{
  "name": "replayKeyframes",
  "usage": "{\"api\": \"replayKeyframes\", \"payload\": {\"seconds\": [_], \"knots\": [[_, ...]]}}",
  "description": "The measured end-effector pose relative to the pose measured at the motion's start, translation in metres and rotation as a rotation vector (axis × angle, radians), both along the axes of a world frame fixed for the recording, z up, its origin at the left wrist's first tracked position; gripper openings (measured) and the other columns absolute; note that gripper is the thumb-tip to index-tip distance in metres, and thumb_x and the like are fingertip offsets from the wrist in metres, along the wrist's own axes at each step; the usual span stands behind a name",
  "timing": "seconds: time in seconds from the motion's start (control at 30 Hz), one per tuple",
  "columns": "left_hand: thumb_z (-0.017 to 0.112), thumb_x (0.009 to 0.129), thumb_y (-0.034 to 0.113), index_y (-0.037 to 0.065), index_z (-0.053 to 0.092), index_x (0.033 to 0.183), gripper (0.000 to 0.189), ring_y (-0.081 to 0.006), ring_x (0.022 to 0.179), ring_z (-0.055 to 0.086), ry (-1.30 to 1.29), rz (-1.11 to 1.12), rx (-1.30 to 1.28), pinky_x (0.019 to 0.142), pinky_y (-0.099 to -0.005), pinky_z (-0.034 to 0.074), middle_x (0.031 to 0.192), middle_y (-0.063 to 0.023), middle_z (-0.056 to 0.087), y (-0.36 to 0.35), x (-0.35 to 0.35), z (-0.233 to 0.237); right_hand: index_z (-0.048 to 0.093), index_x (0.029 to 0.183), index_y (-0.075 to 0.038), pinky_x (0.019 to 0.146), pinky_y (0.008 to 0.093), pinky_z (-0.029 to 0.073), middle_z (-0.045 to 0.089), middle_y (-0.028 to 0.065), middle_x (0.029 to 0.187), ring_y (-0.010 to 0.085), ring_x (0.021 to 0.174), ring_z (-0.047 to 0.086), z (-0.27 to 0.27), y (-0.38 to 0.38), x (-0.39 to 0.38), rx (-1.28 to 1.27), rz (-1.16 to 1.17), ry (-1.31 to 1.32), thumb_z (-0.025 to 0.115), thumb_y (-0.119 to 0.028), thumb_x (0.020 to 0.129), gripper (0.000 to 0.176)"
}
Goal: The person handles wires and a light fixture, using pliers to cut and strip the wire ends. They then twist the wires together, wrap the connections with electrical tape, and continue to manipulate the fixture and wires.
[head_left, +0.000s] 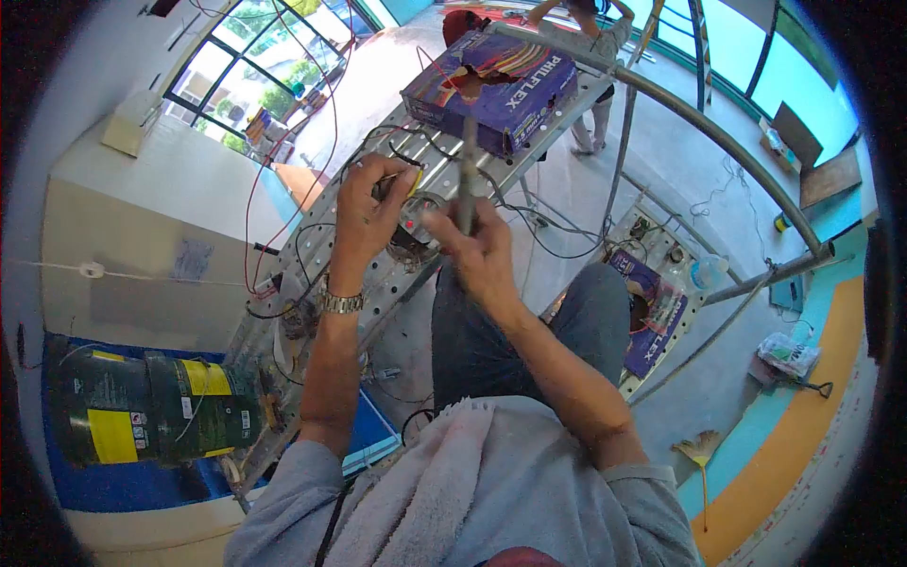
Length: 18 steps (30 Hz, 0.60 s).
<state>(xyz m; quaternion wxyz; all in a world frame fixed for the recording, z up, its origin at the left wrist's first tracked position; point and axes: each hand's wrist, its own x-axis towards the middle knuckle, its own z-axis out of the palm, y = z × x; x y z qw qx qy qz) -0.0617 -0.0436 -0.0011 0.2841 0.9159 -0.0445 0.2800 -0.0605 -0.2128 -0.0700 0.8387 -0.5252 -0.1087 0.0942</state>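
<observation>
Above the perforated metal scaffold plank (378,128), my left hand (367,210) is closed, thumb and fingers pinched on a small black-and-yellow piece (414,181). My right hand (484,253) wraps around a long, narrow grey tool (468,170), its shaft pointing away from me and blurred; I cannot tell its kind. Between and just below my hands is a round, shiny item (412,244) with a red spot, partly covered by my right fingers. Black cable (539,210) runs across the plank's edge near both hands.
A purple PHILFLEX box (501,90) with a torn opening rests farther along the plank. Another purple box (652,317) lies lower right by my knee. Metal scaffold pipes (727,142) curve around the right. Stacked dark buckets (156,406) stand at left. A person (595,42) is beyond the plank.
</observation>
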Motion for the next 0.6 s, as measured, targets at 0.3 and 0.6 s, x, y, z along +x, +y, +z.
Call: {"api": "replayKeyframes", "payload": {"seconds": [0.3, 0.6], "knots": [[0.076, 0.096, 0.013, 0.003, 0.075, 0.098, 0.010, -0.0206, 0.075, 0.062, -0.030, -0.015, -0.022, 0.071, -0.0343, 0.049, 0.088, -0.0072, 0.073, -0.003, -0.002, 0.001, 0.063, 0.103, -0.001, 0.069, 0.0269, 0.045, 0.062, 0.0017, 0.086, 0.0101, 0.078, 0.056, -0.017, 0.039, 0.027, -0.046, -0.301, -0.302, 0.076, -0.018, 0.098, 0.022], [0.073, 0.097, 0.013, 0.003, 0.076, 0.100, 0.012, -0.0187, 0.078, 0.065, 0.056, -0.073, -0.062, 0.073, -0.0330, 0.049, 0.090, -0.0075, 0.075, -0.003, -0.005, 0.013, 0.069, 0.100, -0.008, 0.059, 0.0287, 0.049, 0.068, 0.0034, 0.081, 0.0140, 0.064, 0.062, -0.008, 0.020, 0.033, 0.353, 0.243, 0.232, 0.069, -0.028, 0.102, 0.020]]}}
